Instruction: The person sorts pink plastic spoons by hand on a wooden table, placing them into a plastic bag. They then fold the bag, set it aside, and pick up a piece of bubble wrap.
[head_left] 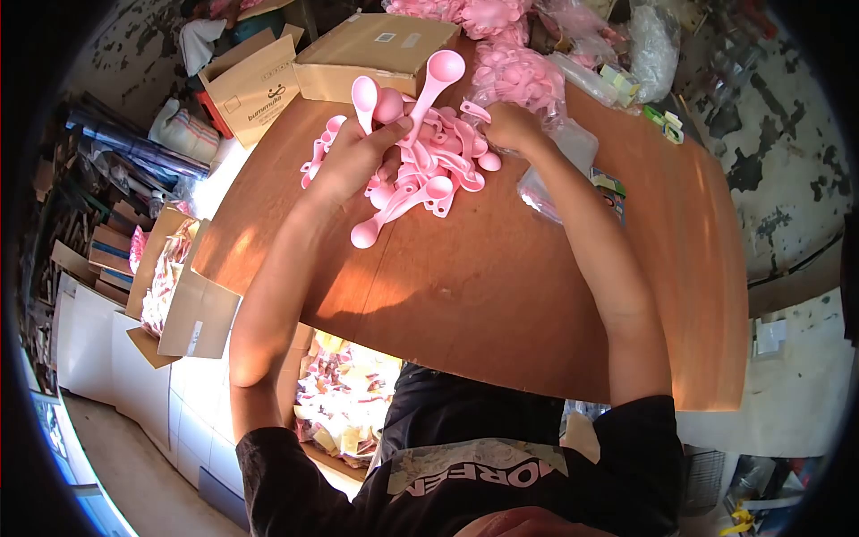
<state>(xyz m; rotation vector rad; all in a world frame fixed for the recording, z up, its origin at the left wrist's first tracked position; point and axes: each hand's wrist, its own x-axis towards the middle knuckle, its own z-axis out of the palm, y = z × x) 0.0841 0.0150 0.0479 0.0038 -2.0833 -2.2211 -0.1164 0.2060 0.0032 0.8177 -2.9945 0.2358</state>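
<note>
My left hand (351,159) is closed around several pink measuring spoons (442,67), their round bowls pointing up and away from me. Right below it spreads a loose heap of more pink measuring spoons (435,166) on the brown wooden table (465,295). To the right of the heap, my right hand (512,127) is closed, with a pink spoon handle (475,111) sticking out past its fingers. The rest of that spoon is hidden by the hand.
Clear plastic bags of pink spoons (514,76) lie at the table's back. A closed cardboard box (376,54) sits at the back left. A clear plastic container (573,148) lies by my right forearm. Below the table's near edge stands a box of packets (344,398).
</note>
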